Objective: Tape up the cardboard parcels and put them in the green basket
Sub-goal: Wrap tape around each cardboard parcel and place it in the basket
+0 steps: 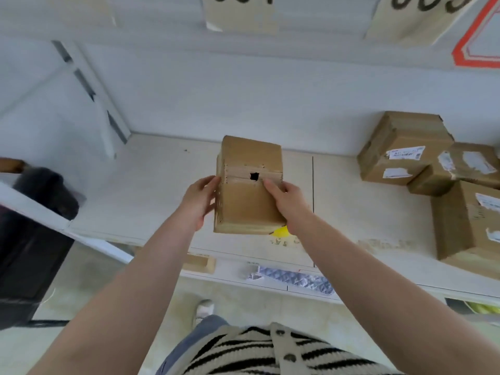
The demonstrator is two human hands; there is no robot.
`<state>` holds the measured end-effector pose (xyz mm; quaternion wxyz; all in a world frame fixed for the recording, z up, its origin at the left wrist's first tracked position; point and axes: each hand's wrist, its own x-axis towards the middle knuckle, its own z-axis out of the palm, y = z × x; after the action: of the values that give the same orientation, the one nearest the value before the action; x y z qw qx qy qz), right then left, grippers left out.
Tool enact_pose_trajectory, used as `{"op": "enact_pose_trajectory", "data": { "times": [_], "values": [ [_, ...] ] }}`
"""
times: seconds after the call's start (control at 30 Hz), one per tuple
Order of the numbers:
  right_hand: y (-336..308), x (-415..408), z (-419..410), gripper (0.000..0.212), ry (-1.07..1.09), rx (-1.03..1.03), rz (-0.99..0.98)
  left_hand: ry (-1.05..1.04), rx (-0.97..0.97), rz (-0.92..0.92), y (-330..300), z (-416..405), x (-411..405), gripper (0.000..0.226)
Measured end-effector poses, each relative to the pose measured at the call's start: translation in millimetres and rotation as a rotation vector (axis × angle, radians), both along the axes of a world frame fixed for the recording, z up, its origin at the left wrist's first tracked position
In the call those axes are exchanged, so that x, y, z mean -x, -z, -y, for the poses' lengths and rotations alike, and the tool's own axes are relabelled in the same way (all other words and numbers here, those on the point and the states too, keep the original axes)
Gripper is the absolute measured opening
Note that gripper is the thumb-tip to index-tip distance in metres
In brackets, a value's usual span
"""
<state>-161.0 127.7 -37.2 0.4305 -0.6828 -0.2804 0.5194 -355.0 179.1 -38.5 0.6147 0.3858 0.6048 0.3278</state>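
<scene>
Both hands on one box, seam up, ready for taping.

Nearest me, left hand (201,197) lies flat against the left side of the box (250,185), fingers fairly straight, bracing it. Right hand (286,197) sits on top with fingers curled over the right edge and one fingertip pressing by the seam, I'd say to keep the flaps shut. Box rests on the worktop (135,185), centre; seam has a dark hole, no fresh tape that I can see. Something yellow (281,232) peeks from under its near corner, can't tell what. Farther right, other boxes (422,161) stacked. Green basket not visible.
</scene>
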Motion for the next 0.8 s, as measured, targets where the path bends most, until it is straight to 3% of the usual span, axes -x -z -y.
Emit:
{"op": "enact_pose_trajectory", "data": {
  "times": [0.1, 0.23, 0.43, 0.7, 0.8],
  "values": [
    [27, 38, -18, 0.040, 0.020, 0.018, 0.072, 0.087, 0.166, -0.082, 4, -16, 19, 0.054],
    [55, 84, -42, 0.036, 0.047, 0.047, 0.145, 0.193, 0.276, -0.148, 19, -48, 51, 0.085],
    [75, 115, -58, 0.043, 0.072, 0.151, 0.319, 0.321, 0.191, -0.169, 47, -65, 66, 0.050],
    [74, 89, -41, 0.052, 0.089, 0.169, 0.434, 0.365, 0.213, -0.098, 60, -56, 51, 0.043],
    [75, 63, -25, 0.042, 0.173, 0.117, 0.594, 0.398, 0.227, -0.127, 60, -59, 51, 0.046]
  ]
}}
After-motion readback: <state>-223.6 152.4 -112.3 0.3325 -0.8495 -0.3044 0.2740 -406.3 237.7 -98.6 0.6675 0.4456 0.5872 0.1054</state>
